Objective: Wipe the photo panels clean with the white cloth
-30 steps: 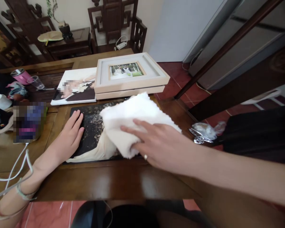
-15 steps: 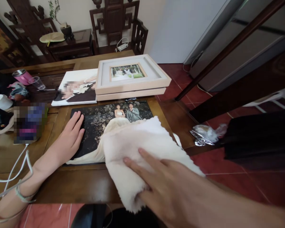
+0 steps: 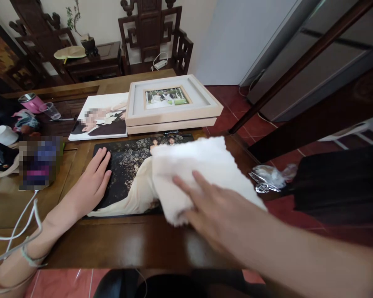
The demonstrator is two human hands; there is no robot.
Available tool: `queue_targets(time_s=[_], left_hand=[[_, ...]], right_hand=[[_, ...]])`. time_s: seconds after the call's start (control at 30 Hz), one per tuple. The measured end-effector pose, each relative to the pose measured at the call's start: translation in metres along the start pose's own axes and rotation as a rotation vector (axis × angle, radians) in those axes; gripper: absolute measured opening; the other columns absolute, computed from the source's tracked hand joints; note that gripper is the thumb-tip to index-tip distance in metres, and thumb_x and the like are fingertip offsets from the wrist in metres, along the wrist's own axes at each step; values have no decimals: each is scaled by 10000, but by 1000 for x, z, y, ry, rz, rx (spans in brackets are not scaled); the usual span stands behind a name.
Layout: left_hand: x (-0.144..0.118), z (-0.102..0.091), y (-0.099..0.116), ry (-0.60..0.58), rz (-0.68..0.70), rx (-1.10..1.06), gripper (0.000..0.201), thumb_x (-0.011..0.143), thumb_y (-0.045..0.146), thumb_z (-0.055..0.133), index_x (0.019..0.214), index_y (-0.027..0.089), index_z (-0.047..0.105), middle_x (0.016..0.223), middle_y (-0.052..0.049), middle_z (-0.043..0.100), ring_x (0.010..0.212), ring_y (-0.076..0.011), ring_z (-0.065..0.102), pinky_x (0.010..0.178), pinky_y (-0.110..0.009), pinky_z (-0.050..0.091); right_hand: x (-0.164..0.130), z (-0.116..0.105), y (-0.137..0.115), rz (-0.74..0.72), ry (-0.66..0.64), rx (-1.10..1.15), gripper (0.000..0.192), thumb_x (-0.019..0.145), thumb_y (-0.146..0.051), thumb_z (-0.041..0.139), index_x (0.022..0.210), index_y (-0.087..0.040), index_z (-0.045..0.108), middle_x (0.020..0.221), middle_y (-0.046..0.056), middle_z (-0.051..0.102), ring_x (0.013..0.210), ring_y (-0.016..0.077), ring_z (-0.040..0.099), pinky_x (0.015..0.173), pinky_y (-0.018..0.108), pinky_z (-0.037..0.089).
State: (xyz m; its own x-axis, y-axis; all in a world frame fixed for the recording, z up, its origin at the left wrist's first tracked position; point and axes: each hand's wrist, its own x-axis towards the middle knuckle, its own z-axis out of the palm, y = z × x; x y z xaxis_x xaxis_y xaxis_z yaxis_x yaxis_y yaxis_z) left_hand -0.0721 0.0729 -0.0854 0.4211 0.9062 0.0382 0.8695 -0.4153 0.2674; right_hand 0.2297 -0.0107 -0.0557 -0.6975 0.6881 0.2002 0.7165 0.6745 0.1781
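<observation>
Fluffy white cloth (image 3: 202, 174) lies under the flat right hand (image 3: 217, 211); left hand (image 3: 91, 184), fingers spread, presses a seemingly glossy photo print (image 3: 124, 165)

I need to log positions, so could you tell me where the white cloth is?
The white cloth lies under the right hand, on the right part of the dark photo print.

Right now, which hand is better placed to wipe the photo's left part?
Probably the right hand: it lies on the cloth on the photo. The left hand lies flat on the photo's left edge.
</observation>
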Motion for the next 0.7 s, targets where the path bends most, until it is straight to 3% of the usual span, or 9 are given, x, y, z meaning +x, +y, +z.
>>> queue_targets(time_s=[0.1,0.2,0.33,0.43,0.53,0.6,0.7], left_hand=[[1,1,0,-2,-2,9,638,997,430,219,1496,34,265,1620,-160,167,1501,-264,124,1218,-458,137],[1,0,1,-4,-1,9,631,995,429,221,1500,52,265,1621,-153,168,1500,-273,123,1217,-469,135],[-1,-1,1,-2,11,5,623,995,428,229,1505,72,260,1621,-153,169,1499,-278,132,1212,-494,141],[-2,-2,0,-1,4,4,627,997,430,226,1503,62,260,1619,-158,171,1501,-264,126,1214,-481,133],[-2,-2,0,2,0,3,630,999,429,222,1498,47,269,1617,-163,175,1501,-262,128,1215,-475,135],[-2,-2,-1,7,7,0,623,999,427,227,1500,60,271,1617,-158,182,1498,-274,139,1211,-490,147],[-1,-1,-1,12,15,-6,609,1000,423,238,1507,87,269,1617,-145,190,1497,-279,140,1210,-492,150]], right_hand=[[-19,-15,-28,-52,33,166,57,768,-270,676,721,-263,707,1232,97,679,1034,345,646,601,376,534],[-16,-21,-29,-102,-18,238,77,721,-341,725,778,-290,723,1216,65,692,993,305,670,661,373,551],[20,-12,5,-42,-120,143,182,700,-241,748,881,-242,739,1318,112,624,949,327,690,691,408,569],[47,-2,37,39,-210,67,302,792,-115,616,1066,-207,705,1400,106,558,1086,347,640,719,416,573],[59,4,56,52,-260,51,386,808,-51,556,1169,-140,660,1460,139,486,1244,390,524,884,479,531],[56,5,52,42,-294,75,377,780,-41,583,1137,-116,679,1487,172,439,1309,438,440,971,538,473],[36,1,21,11,-305,180,284,742,-101,661,1012,-138,739,1481,221,424,1311,502,407,984,635,428]])
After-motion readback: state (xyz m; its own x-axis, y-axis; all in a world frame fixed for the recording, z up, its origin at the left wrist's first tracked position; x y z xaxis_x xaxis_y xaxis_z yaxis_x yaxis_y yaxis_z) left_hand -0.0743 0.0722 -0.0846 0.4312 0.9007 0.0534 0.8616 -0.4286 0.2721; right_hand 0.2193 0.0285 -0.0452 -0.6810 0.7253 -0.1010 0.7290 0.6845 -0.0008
